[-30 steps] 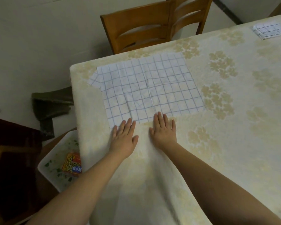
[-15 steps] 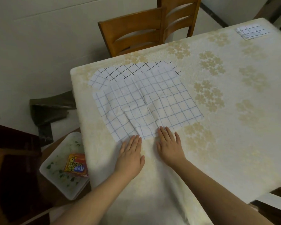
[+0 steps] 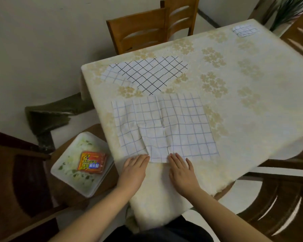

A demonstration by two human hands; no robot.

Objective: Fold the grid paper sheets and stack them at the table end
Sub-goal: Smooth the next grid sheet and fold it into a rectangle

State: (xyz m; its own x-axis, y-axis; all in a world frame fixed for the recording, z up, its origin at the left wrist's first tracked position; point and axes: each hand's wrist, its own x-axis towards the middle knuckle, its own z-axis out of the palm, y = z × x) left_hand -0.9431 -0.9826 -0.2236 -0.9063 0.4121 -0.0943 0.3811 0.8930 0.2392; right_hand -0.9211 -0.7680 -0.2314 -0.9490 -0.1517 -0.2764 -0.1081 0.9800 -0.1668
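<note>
Both hands lie flat on the worktop (image 3: 252, 102), palms down, at its near edge. The left hand (image 3: 134, 169) has straight fingers whose tips just touch the near edge of the blue-grid sheet (image 3: 164, 126); its grip is released, holding nothing. The right hand (image 3: 182, 170) is likewise spread and released, its fingertips resting at the same near edge, just right of a small flap that hangs down from the sheet between the two hands. So the sheet lies directly beyond both sets of fingertips, spread flat and creased down its middle, with neither hand closed around it.

Left of the worktop, lower down, a white tray (image 3: 63, 173) carries an orange packet (image 3: 92, 162).

Further on, apart from the blue-grid sheet, a black-grid sheet (image 3: 150, 72) lies turned at an angle near the far-left corner, overlapping a paler sheet (image 3: 112, 76) at its left. Two wooden chairs (image 3: 140, 30) stand behind that edge.

At the far right end sits a small folded stack (image 3: 244, 30) of grid paper
</note>
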